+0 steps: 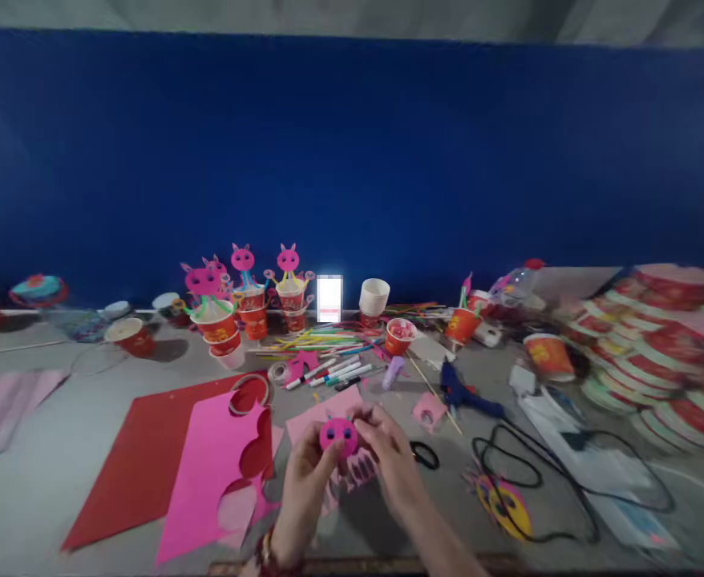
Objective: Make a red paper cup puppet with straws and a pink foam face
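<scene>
A round pink paper animal face (338,433) with two dark eyes is held up just above the table. My left hand (307,469) is closed on its left and lower edge, the thumb across the front. At the upper right edge, the fingers of my right hand (388,449) pinch near an ear; whether they grip the ear or the rim I cannot tell. Under the hands lie a light pink paper sheet (304,421) and a pink strip with cut-out shapes (361,473). Similar finished faces, such as this pink one (242,258), stand on red paper cups (254,320) behind.
To the left are a red sheet (129,457) and a cut pink sheet (192,481). Markers (345,370) and colored sticks (321,344) lie ahead. A blue glue gun (463,393) with a looping black cord (502,433) and stacked red cups (658,353) occupy the right.
</scene>
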`<state>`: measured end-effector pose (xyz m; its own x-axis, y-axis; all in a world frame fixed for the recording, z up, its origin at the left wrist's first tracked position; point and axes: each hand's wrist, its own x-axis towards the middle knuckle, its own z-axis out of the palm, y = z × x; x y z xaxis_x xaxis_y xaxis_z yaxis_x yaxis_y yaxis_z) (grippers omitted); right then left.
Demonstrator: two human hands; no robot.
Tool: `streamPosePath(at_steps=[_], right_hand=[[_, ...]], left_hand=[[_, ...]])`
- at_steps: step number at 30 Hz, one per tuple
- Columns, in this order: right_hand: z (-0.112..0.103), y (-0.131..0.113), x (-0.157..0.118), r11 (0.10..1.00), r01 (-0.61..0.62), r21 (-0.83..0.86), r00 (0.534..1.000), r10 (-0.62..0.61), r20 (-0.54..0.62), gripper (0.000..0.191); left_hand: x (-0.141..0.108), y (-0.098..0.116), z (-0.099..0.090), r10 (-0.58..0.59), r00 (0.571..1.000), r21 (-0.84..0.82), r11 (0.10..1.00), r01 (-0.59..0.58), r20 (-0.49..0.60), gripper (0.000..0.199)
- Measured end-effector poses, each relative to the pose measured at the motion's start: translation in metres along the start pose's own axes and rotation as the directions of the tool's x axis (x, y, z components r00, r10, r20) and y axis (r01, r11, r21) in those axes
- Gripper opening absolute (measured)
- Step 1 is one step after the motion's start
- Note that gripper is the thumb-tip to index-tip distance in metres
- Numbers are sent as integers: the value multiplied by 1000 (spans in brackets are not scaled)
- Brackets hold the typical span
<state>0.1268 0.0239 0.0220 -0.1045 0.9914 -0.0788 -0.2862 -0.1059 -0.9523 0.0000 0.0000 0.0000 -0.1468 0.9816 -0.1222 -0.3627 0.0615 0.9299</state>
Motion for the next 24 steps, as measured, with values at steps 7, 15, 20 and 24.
streamPosePath(at_steps=[7, 15, 20, 24], right_hand=[[-19, 11, 5, 995, 23, -93, 991, -35, -131, 47], [-48, 19, -4, 970, 20, -244, 985, -60, -160, 60], [-101, 3, 0, 819, 128, -560, 951, -261, -165, 50], [-164, -33, 13, 312, 95, -945, 898, -436, -54, 28]], left_hand=[[4, 7, 0, -122, 992, -171, 977, 127, 38, 39], [4, 5, 0, -183, 981, -211, 958, 192, 61, 38], [3, 5, -3, -183, 983, -204, 961, 185, 30, 38], [3, 4, -5, -220, 976, -232, 949, 212, -8, 45]])
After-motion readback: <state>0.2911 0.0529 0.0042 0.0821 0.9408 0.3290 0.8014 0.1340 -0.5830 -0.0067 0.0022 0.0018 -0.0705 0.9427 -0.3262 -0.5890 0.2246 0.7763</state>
